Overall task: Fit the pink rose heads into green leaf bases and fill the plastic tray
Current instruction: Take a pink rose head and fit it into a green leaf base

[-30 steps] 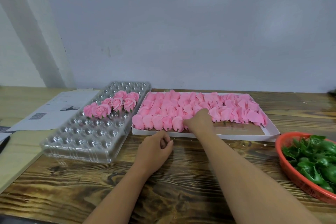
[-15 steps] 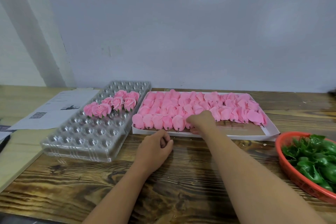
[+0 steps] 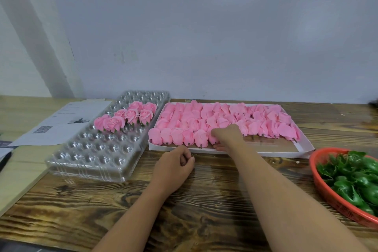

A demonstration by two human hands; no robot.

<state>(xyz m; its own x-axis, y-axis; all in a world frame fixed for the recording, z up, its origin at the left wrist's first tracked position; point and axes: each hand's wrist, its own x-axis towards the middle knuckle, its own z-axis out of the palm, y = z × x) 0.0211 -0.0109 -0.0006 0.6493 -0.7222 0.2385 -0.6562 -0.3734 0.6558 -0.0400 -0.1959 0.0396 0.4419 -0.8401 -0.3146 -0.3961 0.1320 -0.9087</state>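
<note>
A white cardboard box (image 3: 304,148) holds several rows of pink rose heads (image 3: 196,120). My right hand (image 3: 227,137) reaches into its front row and its fingers curl around one pink rose head (image 3: 212,139). My left hand (image 3: 176,166) rests on the wooden table just in front of the box, fingers loosely curled, holding nothing. To the left lies the clear plastic tray (image 3: 92,161) with several finished roses (image 3: 126,117) seated in its far cups. A red basket (image 3: 327,196) at the right edge holds green leaf bases (image 3: 356,178).
Printed paper sheets (image 3: 55,125) lie left of the tray. A dark object (image 3: 5,160) pokes in at the left edge. The pale wall stands close behind the box and tray. Bare wood (image 3: 204,200) lies between my arms.
My right hand has pulled back from the second row toward the box's front edge and closed its fingers around a rose head. My left hand has stayed in place.
</note>
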